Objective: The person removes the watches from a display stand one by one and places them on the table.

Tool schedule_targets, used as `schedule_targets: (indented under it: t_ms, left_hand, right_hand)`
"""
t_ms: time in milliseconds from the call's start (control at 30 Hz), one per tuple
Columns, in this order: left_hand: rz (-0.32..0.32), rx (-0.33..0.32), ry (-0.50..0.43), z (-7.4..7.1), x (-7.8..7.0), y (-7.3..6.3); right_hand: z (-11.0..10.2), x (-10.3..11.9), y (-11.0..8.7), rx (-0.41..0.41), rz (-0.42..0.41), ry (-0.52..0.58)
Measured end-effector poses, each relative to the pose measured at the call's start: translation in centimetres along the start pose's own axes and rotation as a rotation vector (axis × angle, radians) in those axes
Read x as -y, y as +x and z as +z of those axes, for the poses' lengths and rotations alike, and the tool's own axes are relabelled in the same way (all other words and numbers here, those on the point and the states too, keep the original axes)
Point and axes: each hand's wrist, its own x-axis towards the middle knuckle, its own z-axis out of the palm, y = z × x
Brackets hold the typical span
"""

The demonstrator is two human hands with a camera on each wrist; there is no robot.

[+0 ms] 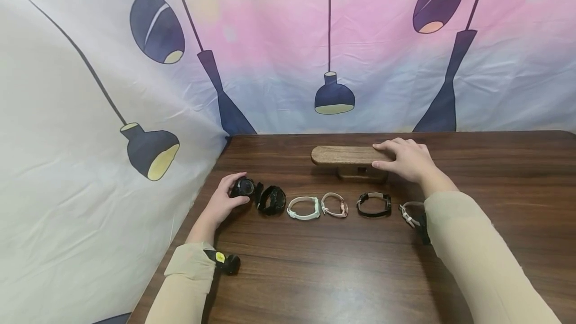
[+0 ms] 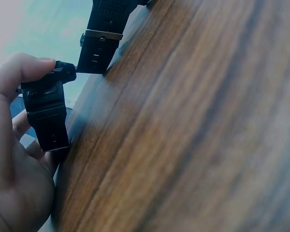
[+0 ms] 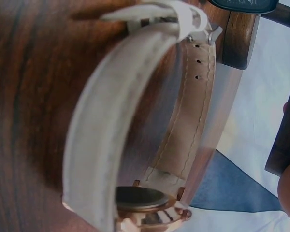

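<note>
My left hand [image 1: 223, 199] pinches a black watch [image 1: 244, 187] between thumb and fingers at the table's left side. Its black strap [image 2: 47, 118] hangs down in the left wrist view, and a second black watch [image 1: 272, 200] stands just to the right. At the back, my right hand [image 1: 408, 160] grips the right end of a wooden stand [image 1: 344, 155], thumb along the front edge and fingers over the top. A cream-strapped watch [image 1: 408, 215] with a rose-gold case [image 3: 154, 215] lies below my right wrist, partly hidden by the sleeve in the head view.
Between the hands a mint-white watch [image 1: 304, 209], a pale pink-strapped watch [image 1: 335, 206] and a slim black watch [image 1: 375, 205] form a row. A brown wooden table [image 1: 315, 264] carries everything. Behind it hangs a cloth [image 1: 279, 64] printed with lamps.
</note>
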Motion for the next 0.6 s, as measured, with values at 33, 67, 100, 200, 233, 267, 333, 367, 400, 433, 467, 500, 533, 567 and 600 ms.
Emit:
schedule_targets:
  t_ms: [33, 67, 100, 200, 233, 267, 333, 367, 400, 433, 467, 500, 533, 567, 600]
  left_hand:
    - [-0.003, 0.002, -0.003, 0.01, -0.01, -0.01]
    - [-0.004, 0.008, -0.002, 0.0, -0.03, -0.03]
    - [-0.004, 0.015, -0.003, 0.0, -0.05, -0.02]
    - [0.003, 0.042, 0.01, -0.01, -0.24, -0.12]
    - [0.007, 0.051, 0.024, 0.02, -0.31, -0.13]
    - [0.015, 0.063, 0.048, 0.06, -0.33, -0.12]
    - [0.032, 0.079, 0.09, 0.17, -0.43, -0.16]
    - [0.039, 0.083, 0.113, 0.24, -0.39, -0.16]
    - [0.047, 0.084, 0.132, 0.3, -0.35, -0.16]
    - [0.056, 0.084, 0.147, 0.36, -0.31, -0.15]
    - [0.064, 0.082, 0.157, 0.41, -0.24, -0.13]
    - [0.069, 0.08, 0.162, 0.46, -0.2, -0.15]
    - [0.075, 0.077, 0.169, 0.5, -0.13, -0.12]
    - [0.079, 0.074, 0.177, 0.52, -0.06, -0.1]
    - [0.082, 0.073, 0.183, 0.55, -0.04, -0.11]
  right_hand:
    - [0.01, -0.01, 0.01, 0.0, 0.0, -0.002]
    - [0.01, -0.03, 0.01, 0.0, 0.001, -0.002]
    - [0.02, -0.04, 0.01, 0.0, 0.001, -0.003]
    - [0.04, -0.04, 0.02, 0.003, 0.0, -0.005]
    - [0.03, -0.02, 0.02, 0.004, 0.0, -0.006]
    - [0.03, -0.01, 0.01, 0.005, 0.001, -0.006]
    - [0.01, 0.01, -0.02, 0.006, 0.002, -0.007]
    - [0.0, 0.02, -0.04, 0.006, 0.002, -0.006]
    - [-0.01, 0.04, -0.06, 0.007, 0.003, -0.007]
    - [-0.01, 0.06, -0.08, 0.007, 0.003, -0.008]
    - [-0.02, 0.08, -0.1, 0.008, 0.004, -0.008]
    - [-0.03, 0.1, -0.12, 0.008, 0.004, -0.008]
    - [-0.04, 0.13, -0.14, 0.009, 0.005, -0.009]
    - [-0.04, 0.15, -0.16, 0.009, 0.006, -0.01]
    - [-0.05, 0.17, -0.18, 0.009, 0.007, -0.01]
